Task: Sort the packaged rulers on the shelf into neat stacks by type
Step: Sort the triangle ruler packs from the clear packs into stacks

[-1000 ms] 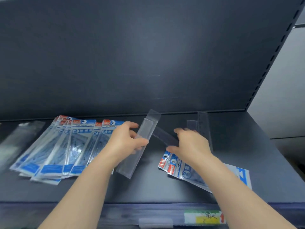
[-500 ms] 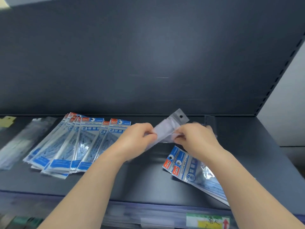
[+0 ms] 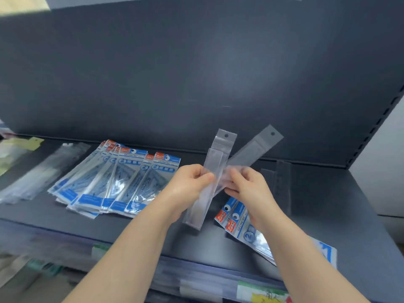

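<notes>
Above the middle of the shelf (image 3: 328,232), the left hand (image 3: 190,182) pinches a clear ruler sleeve (image 3: 215,162) that stands nearly upright, hang-hole uppermost. The right hand (image 3: 251,186) grips a second clear sleeve (image 3: 253,149) slanting up to the right, so the two cross between the hands. A fan of blue-headed packs (image 3: 122,182) lies toward the shelf's left side (their edges overlapping), and two more blue packs (image 3: 244,224) lie near the front edge under the right forearm.
</notes>
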